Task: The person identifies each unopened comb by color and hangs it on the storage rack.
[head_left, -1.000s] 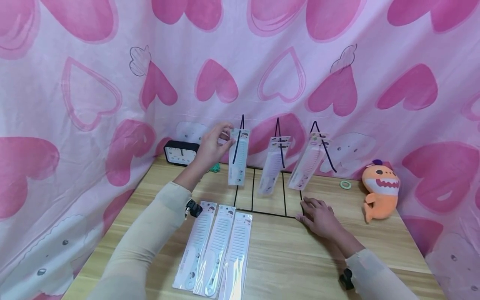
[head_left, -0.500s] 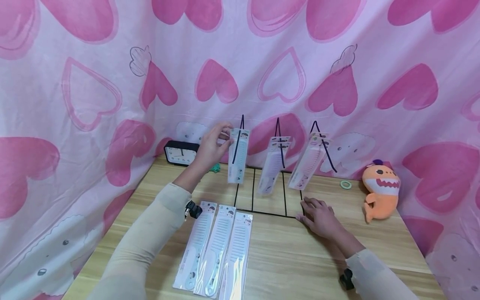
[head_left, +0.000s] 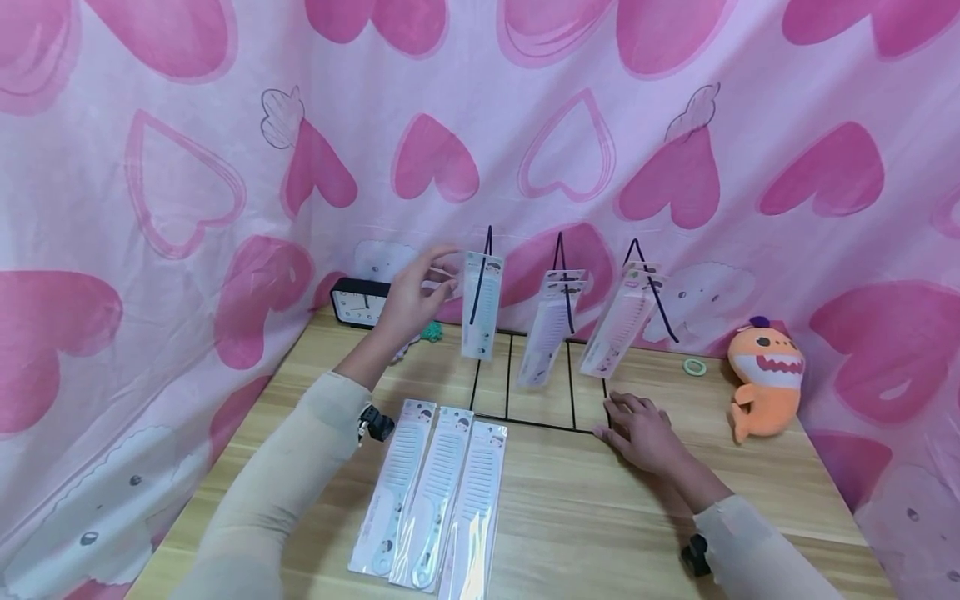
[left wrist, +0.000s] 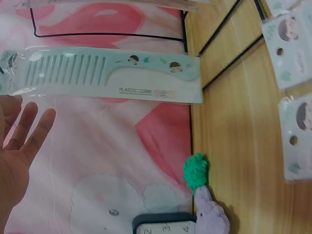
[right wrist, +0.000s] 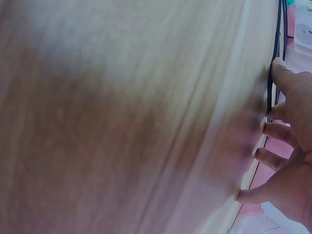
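A comb in clear packaging (head_left: 482, 321) hangs on the left hook of a black wire rack (head_left: 508, 375). My left hand (head_left: 411, 293) is just left of its top edge, fingers spread and holding nothing. In the left wrist view, the fingertips lie close beside the pale green comb pack (left wrist: 156, 80). Purple comb packs (head_left: 543, 346) hang on the middle hook and pink ones (head_left: 613, 337) on the right. My right hand (head_left: 647, 435) rests its fingertips on the table at the rack's front right corner, the thumb against the base wire in the right wrist view.
Three packaged combs (head_left: 437, 500) lie side by side on the wooden table (head_left: 600, 525), in front of the rack. A black clock (head_left: 358, 304) and a green knitted piece (head_left: 431, 332) are at the back left. An orange plush toy (head_left: 765, 379) and pale green ring (head_left: 694, 367) are right.
My left hand has let go of the left hanging comb pack and drawn slightly away to the left. The pack now hangs by itself. The right hand has stayed in place.
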Motion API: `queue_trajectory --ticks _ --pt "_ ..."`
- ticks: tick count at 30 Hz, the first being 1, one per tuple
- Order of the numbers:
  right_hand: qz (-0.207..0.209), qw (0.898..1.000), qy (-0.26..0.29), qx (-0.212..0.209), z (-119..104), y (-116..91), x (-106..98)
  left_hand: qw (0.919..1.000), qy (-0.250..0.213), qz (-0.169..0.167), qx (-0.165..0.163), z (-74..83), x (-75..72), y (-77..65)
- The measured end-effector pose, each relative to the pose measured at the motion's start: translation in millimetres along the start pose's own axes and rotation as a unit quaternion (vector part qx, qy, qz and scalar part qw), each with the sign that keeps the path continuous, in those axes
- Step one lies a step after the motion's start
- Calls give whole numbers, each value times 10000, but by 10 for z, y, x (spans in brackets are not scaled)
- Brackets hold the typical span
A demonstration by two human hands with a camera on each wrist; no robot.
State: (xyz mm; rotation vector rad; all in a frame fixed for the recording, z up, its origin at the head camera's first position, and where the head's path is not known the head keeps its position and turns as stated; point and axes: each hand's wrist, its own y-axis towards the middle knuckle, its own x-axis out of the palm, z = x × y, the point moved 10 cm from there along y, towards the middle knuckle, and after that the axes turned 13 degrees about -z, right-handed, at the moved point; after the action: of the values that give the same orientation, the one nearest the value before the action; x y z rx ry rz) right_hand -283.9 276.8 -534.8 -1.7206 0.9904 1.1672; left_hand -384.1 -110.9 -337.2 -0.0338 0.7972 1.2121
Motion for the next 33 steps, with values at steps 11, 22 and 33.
queue_trajectory --ticks 11,22,33 --pt "43 10000 -57 -15 -2 -24 -6 9961 536 -349 -616 -395 -97 -302" --pt "58 10000 -26 -45 -28 -40 -32 9812 818 -1378 -1078 -753 -46 -682" --pt "55 10000 -25 -51 -21 -24 -14 9502 1262 -2525 -1323 -1030 218 -1080"
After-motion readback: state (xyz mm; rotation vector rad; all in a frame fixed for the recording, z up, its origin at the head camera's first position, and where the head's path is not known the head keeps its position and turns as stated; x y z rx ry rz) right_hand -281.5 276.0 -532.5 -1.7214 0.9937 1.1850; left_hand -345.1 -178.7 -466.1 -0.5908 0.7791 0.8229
